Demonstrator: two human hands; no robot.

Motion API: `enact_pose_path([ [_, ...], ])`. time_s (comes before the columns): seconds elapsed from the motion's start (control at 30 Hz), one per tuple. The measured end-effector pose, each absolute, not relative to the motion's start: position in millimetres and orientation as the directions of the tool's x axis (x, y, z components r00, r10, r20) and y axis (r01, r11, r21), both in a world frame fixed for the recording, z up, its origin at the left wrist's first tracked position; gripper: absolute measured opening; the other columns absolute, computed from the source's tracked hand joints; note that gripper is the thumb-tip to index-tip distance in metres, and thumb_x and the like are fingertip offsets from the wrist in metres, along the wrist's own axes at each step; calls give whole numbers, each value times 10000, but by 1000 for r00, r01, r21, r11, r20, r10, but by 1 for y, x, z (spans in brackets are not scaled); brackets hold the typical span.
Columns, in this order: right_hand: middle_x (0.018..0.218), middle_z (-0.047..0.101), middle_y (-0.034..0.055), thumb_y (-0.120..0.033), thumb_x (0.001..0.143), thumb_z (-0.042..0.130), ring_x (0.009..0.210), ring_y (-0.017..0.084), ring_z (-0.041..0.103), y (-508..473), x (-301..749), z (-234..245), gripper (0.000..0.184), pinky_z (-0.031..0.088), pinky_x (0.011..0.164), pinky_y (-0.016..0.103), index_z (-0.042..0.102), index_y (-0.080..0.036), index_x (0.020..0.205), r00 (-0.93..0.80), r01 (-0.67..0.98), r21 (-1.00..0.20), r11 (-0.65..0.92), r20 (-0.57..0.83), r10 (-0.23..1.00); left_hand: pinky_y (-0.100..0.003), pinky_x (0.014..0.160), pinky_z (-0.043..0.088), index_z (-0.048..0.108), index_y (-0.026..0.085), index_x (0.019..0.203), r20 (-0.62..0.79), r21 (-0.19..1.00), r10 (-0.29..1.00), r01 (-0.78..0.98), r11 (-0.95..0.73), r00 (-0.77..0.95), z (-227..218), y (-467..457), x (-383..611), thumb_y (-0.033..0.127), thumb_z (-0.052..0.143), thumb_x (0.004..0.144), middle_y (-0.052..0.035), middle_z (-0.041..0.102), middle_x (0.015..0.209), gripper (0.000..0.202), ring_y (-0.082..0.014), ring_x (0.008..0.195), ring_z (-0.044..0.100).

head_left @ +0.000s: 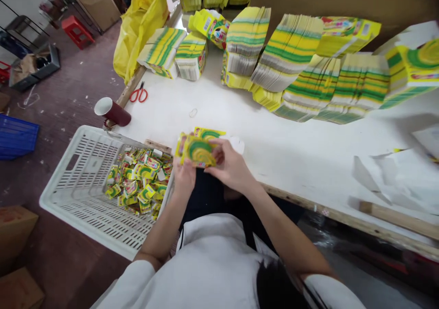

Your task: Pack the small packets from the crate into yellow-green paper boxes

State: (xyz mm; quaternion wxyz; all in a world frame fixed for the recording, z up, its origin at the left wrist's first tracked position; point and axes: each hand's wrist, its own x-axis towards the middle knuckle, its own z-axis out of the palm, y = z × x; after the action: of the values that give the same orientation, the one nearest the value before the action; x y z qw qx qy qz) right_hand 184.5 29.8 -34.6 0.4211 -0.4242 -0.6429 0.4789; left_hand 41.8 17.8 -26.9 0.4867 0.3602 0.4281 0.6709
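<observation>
Over the table's front edge, both hands hold a yellow-and-green printed card packet (200,152). My left hand (184,177) grips it from below at its left end, thumb in front. My right hand (230,163) has its fingers curled round the right end. Whether the packet is filled cannot be made out. Just behind it lies another yellow-and-green printed piece (214,132), partly covered by the held one. Below and left of my left hand stands a white plastic basket (65,208), with many small yellow-and-green packets (144,169) heaped inside.
Stacks of flat printed cards (291,48) line the back of the white table (274,153). Red-handled scissors (138,94) and a maroon mug (115,112) lie at its left edge. A yellow bag (137,29) hangs behind. Crumpled paper (401,176) is at right.
</observation>
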Motion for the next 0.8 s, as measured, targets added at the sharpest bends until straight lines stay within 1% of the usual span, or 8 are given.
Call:
enact_pose_path([
  [0.13, 905, 575, -5, -281, 807, 743, 767, 157, 605, 8, 166, -26, 529, 555, 702, 299, 485, -247, 1267, -353, -159, -983, 88, 140, 925, -341, 816, 550, 607, 259, 924, -15, 829, 947, -533, -168, -321, -12, 25, 57, 791, 513, 818, -12, 540, 811, 551, -164, 759, 586],
  [0.27, 932, 615, 18, -359, 797, 785, 718, 150, 589, 3, 156, -29, 462, 548, 649, 290, 590, -239, 1199, -329, -91, -992, 92, 117, 937, -312, 682, 529, 541, 255, 829, -21, 915, 905, -372, -153, -424, -11, 28, 46, 916, 372, 766, 12, 419, 701, 685, -139, 610, 470],
  [0.37, 907, 660, 33, -346, 840, 745, 706, 156, 597, 11, 163, -30, 276, 537, 646, 297, 675, -223, 1077, -243, 18, -984, 177, 167, 956, -340, 790, 556, 610, 270, 922, 41, 952, 904, -257, -165, -427, -19, 23, 42, 1003, 327, 652, -21, 559, 791, 831, -178, 744, 589],
  [0.43, 891, 686, 32, -306, 872, 707, 725, 163, 614, 16, 173, -29, 177, 533, 666, 301, 704, -224, 1028, -191, 58, -972, 228, 214, 958, -349, 849, 558, 663, 274, 959, 59, 962, 903, -217, -164, -425, -26, 18, 41, 967, 499, 616, -30, 649, 859, 790, -196, 833, 649],
  [0.53, 827, 702, 13, -269, 899, 671, 730, 170, 635, 22, 192, -28, 77, 533, 683, 307, 728, -235, 937, -151, 94, -942, 323, 307, 940, -325, 866, 555, 714, 264, 910, 59, 977, 880, -154, -147, -471, -34, 12, 31, 683, 797, 657, 0, 713, 837, 496, -182, 863, 693],
  [0.6, 800, 704, 10, -262, 916, 657, 732, 173, 646, 25, 205, -27, 84, 533, 680, 308, 739, -241, 911, -137, 143, -902, 407, 389, 911, -340, 900, 552, 736, 243, 898, 83, 988, 912, -86, -127, -402, -31, 10, 19, 564, 807, 730, -16, 744, 863, 370, -199, 921, 712],
  [0.7, 816, 721, 28, -252, 950, 625, 779, 188, 653, 25, 221, -26, 140, 520, 722, 337, 762, -269, 924, -132, 363, -784, 504, 491, 861, -441, 1064, 487, 694, 240, 1180, 198, 980, 971, 62, -191, -135, -13, 10, -2, 693, 714, 749, -109, 716, 1218, 626, -292, 1220, 641],
  [0.8, 840, 749, 28, -255, 980, 578, 815, 204, 651, 20, 225, -23, 203, 497, 809, 393, 768, -318, 949, -263, 501, -638, 585, 532, 805, -516, 1167, 379, 482, 243, 1446, 269, 898, 954, 323, -298, 132, 9, 10, -11, 727, 823, 554, -175, 521, 1488, 1070, -379, 1427, 449],
])
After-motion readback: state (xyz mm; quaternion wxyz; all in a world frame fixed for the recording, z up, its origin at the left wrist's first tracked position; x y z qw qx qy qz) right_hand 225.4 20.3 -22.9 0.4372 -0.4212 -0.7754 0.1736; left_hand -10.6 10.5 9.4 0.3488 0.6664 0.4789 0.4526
